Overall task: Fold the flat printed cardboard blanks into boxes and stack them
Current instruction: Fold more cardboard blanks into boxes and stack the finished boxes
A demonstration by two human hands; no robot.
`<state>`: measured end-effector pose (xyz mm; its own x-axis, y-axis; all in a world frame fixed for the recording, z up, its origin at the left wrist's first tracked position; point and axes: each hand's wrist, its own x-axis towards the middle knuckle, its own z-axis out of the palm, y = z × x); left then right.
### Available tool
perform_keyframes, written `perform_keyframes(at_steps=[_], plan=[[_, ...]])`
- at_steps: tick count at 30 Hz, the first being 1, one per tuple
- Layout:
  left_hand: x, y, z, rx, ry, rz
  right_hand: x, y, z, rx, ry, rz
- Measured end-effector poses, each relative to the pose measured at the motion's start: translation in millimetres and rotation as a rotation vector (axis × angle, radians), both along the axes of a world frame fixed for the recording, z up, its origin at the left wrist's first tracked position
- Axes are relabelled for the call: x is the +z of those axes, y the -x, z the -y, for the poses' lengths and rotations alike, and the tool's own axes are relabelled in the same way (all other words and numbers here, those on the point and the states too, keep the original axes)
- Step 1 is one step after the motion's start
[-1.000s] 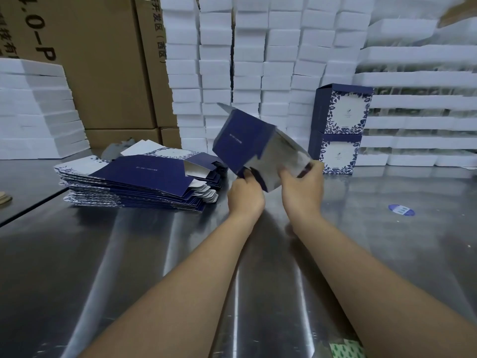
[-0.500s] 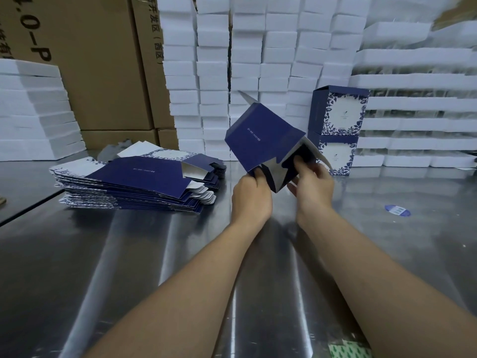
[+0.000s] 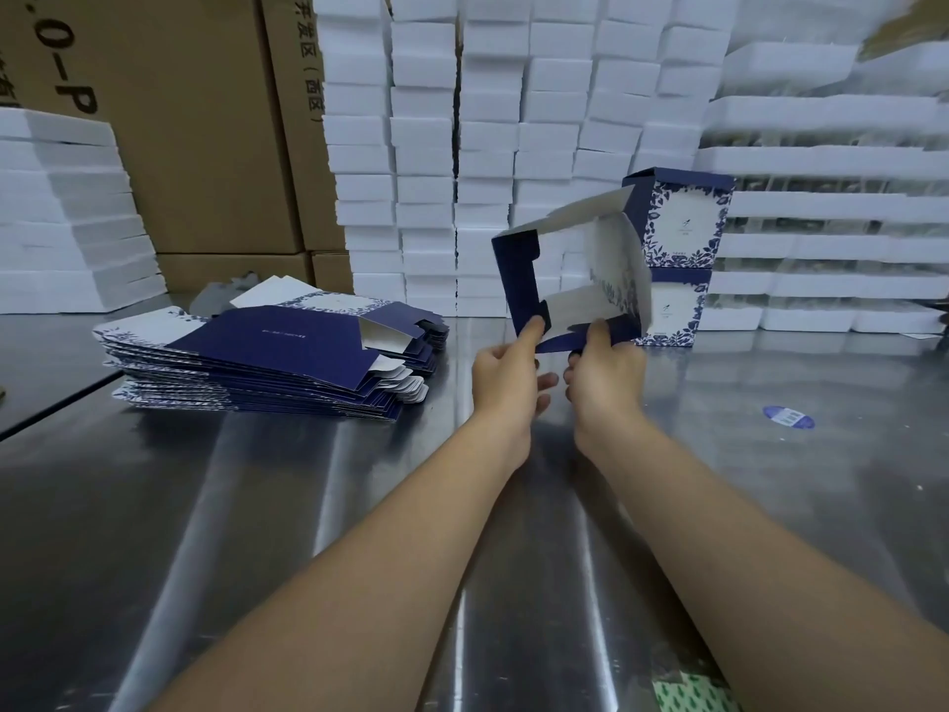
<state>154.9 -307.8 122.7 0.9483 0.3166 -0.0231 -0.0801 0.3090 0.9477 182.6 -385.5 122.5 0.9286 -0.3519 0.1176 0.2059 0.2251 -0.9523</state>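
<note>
I hold a half-opened navy and white printed box (image 3: 518,285) in the air above the steel table, its open end turned toward me so the white inside shows. My left hand (image 3: 506,375) pinches its lower left navy edge with thumb on top. My right hand (image 3: 603,372) grips the bottom flap from below. A pile of flat printed blanks (image 3: 267,362) lies to the left on the table. Two finished boxes (image 3: 685,223) stand stacked one on the other behind the held box, at the back right.
White foam blocks (image 3: 493,120) are stacked high along the back. Brown cartons (image 3: 195,120) stand at the back left, beside more white foam trays (image 3: 61,213). A blue oval sticker (image 3: 788,417) lies on the steel table (image 3: 257,531) at right.
The box has been turned: earlier its navy outer panel faced me, now its open end and white inside do. Both hands shifted to its lower edge.
</note>
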Motion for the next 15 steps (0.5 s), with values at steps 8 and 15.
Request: perform_keyframes(at_steps=[8,15], plan=[[7.0,7.2,0.0,-0.17,-0.008,-0.059,0.3,-0.2,-3.4,-0.049,-0.109,-0.087],[4.0,5.6,-2.2,-0.18,-0.055,-0.028,1.4,2.4,-3.1,-0.043,-0.079,-0.094]])
